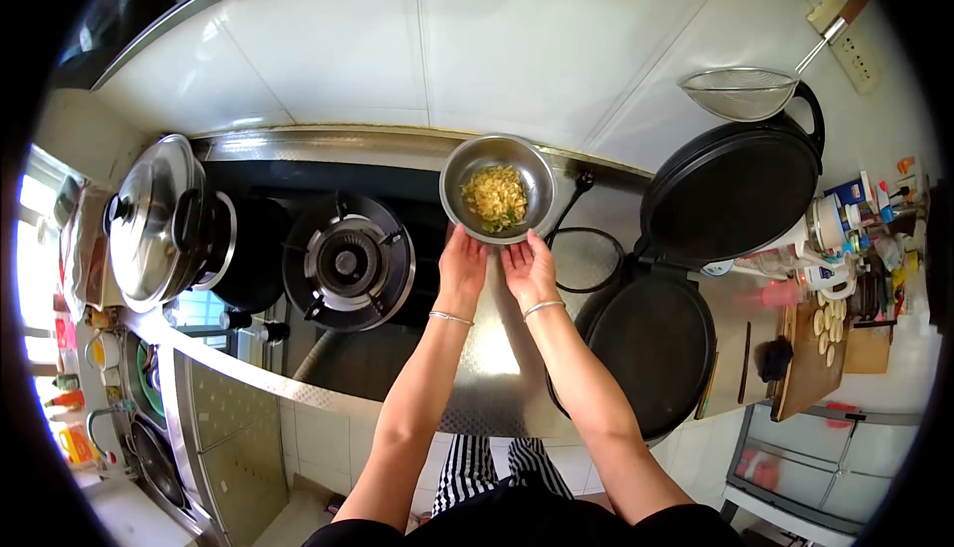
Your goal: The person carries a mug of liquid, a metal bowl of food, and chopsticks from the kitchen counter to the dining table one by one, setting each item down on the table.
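A round steel bowl with chopped yellowish food and some green bits in it is at the back of the counter, right of the gas burner. My left hand touches the near rim of the bowl from the left, its fingertips at the metal. On the right side of that near edge, my right hand holds the bowl too, thumb against the rim. The undersides of the fingers are partly hidden by the bowl. Each wrist has a silver bangle.
An open black electric griddle stands at the right, its cord beside the bowl. A lidded pot is at the left. A strainer hangs above the griddle. A cutting board with pale slices lies far right.
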{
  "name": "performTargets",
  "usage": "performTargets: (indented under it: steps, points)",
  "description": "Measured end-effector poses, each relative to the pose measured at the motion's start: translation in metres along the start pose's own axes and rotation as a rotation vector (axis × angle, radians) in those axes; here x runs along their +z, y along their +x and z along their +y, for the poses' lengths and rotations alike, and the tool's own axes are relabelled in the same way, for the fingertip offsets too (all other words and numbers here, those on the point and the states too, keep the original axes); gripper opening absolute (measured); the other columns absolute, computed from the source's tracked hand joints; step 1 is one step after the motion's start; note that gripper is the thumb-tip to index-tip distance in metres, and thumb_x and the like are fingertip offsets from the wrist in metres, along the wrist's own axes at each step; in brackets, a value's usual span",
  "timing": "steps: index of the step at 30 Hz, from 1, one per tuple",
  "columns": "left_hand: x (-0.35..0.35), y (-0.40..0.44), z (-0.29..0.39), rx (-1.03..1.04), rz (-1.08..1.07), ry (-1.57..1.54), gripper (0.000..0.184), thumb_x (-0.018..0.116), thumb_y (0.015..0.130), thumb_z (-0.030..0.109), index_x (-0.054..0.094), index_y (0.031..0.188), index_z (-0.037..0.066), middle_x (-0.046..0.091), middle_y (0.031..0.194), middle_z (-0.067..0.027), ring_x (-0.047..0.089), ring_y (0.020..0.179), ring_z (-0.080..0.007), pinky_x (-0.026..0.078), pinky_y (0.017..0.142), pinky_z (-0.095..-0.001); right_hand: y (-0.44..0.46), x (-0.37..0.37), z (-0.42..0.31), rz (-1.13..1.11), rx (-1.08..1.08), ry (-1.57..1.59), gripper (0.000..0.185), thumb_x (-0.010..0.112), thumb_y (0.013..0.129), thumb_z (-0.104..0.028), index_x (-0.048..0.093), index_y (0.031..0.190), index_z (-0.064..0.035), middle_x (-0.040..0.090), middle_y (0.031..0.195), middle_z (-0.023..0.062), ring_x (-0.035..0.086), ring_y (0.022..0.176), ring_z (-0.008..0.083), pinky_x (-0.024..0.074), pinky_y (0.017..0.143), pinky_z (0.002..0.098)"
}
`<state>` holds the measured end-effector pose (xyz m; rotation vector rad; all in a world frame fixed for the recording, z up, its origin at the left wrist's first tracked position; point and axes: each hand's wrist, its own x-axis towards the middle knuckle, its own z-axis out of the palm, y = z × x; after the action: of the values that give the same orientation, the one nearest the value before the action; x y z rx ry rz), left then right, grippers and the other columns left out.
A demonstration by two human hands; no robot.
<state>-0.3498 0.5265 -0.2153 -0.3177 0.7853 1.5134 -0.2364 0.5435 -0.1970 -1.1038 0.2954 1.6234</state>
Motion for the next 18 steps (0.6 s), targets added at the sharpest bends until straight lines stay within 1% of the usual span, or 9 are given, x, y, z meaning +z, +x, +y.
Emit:
performTargets:
  steps: [1, 4, 5, 6, 8, 12, 14, 15, 18]
  points:
    - [0.002, 0.006, -0.001, 0.020, 0.040, 0.017, 0.019, 0.065, 0.089, 0.027, 0.059, 0.104, 0.017, 0.059, 0.104, 0.0036, 0.051, 0.105, -0.0157, 0.034, 0.096, -0.0354, 0.004, 0.001, 0.000, -0.026, -0.014, -0.005, 0.024, 0.069, 0.083, -0.016, 0.057, 0.103, -0.0092, 0.056, 0.106, 0.0025, 0.051, 0.103, 0.0178, 0.0382, 0.099, 0.0362]
    - [0.005, 0.011, 0.003, 0.031, 0.007, 0.099, 0.015, 0.064, 0.089, 0.023, 0.057, 0.100, 0.016, 0.059, 0.102, 0.0025, 0.052, 0.104, -0.0168, 0.035, 0.096, -0.0371, 0.010, 0.003, -0.001, -0.060, -0.042, -0.085, 0.020, 0.068, 0.084, -0.014, 0.057, 0.100, -0.0107, 0.057, 0.100, 0.0019, 0.052, 0.097, 0.0173, 0.0401, 0.093, 0.0344]
    - [0.006, 0.012, 0.003, 0.049, 0.028, 0.089, 0.011, 0.063, 0.089, 0.018, 0.055, 0.094, 0.016, 0.059, 0.099, 0.0000, 0.055, 0.099, -0.0181, 0.040, 0.091, -0.0406, 0.010, 0.003, 0.000, -0.058, -0.070, -0.115, 0.015, 0.067, 0.084, -0.013, 0.057, 0.095, -0.0125, 0.057, 0.096, 0.0006, 0.052, 0.093, 0.0157, 0.0416, 0.087, 0.0333]
    - [0.008, 0.009, 0.006, 0.047, 0.026, 0.097, 0.011, 0.063, 0.089, 0.018, 0.055, 0.094, 0.016, 0.059, 0.099, 0.0000, 0.055, 0.099, -0.0181, 0.040, 0.091, -0.0406, 0.004, 0.006, -0.001, -0.057, -0.071, -0.106, 0.015, 0.067, 0.084, -0.013, 0.057, 0.095, -0.0125, 0.057, 0.096, 0.0006, 0.052, 0.093, 0.0157, 0.0416, 0.087, 0.0333]
    - [0.009, -0.002, 0.012, 0.039, -0.040, 0.154, 0.010, 0.062, 0.088, 0.013, 0.053, 0.090, 0.016, 0.060, 0.098, -0.0015, 0.057, 0.093, -0.0190, 0.045, 0.086, -0.0434, -0.010, 0.009, -0.004, -0.071, -0.076, -0.142, 0.014, 0.066, 0.083, -0.012, 0.057, 0.093, -0.0139, 0.057, 0.094, -0.0006, 0.053, 0.092, 0.0142, 0.0430, 0.084, 0.0337]
    - [0.008, -0.045, 0.018, 0.048, -0.106, 0.185, 0.010, 0.060, 0.088, 0.010, 0.053, 0.087, 0.016, 0.062, 0.097, -0.0020, 0.060, 0.091, -0.0186, 0.048, 0.084, -0.0465, -0.045, -0.003, -0.007, -0.080, -0.056, -0.119, 0.014, 0.067, 0.082, -0.011, 0.057, 0.091, -0.0147, 0.058, 0.092, -0.0013, 0.053, 0.089, 0.0133, 0.0439, 0.081, 0.0332]
    - [0.019, -0.083, 0.023, 0.088, -0.120, 0.220, 0.017, 0.060, 0.088, 0.006, 0.049, 0.078, 0.016, 0.059, 0.082, 0.0042, 0.058, 0.083, -0.0123, 0.048, 0.083, -0.0429, -0.074, -0.010, -0.010, -0.156, -0.056, -0.089, 0.015, 0.068, 0.081, -0.011, 0.058, 0.091, -0.0143, 0.059, 0.092, -0.0008, 0.054, 0.090, 0.0139, 0.0443, 0.081, 0.0325]
    - [0.021, -0.102, 0.026, 0.089, -0.126, 0.246, 0.015, 0.061, 0.088, 0.006, 0.051, 0.080, 0.016, 0.060, 0.087, 0.0041, 0.058, 0.089, -0.0121, 0.048, 0.084, -0.0428, -0.091, -0.015, -0.011, -0.178, -0.047, -0.074, 0.014, 0.068, 0.081, -0.010, 0.058, 0.091, -0.0136, 0.061, 0.093, -0.0007, 0.054, 0.091, 0.0138, 0.0445, 0.083, 0.0317]
    - [0.032, -0.164, 0.026, 0.140, -0.183, 0.311, 0.013, 0.060, 0.088, 0.005, 0.054, 0.083, 0.014, 0.060, 0.092, 0.0034, 0.057, 0.093, -0.0118, 0.048, 0.086, -0.0426, -0.154, -0.021, -0.025, -0.249, -0.048, -0.049, 0.012, 0.067, 0.081, -0.008, 0.059, 0.089, -0.0126, 0.062, 0.094, -0.0006, 0.056, 0.092, 0.0139, 0.0446, 0.087, 0.0316]
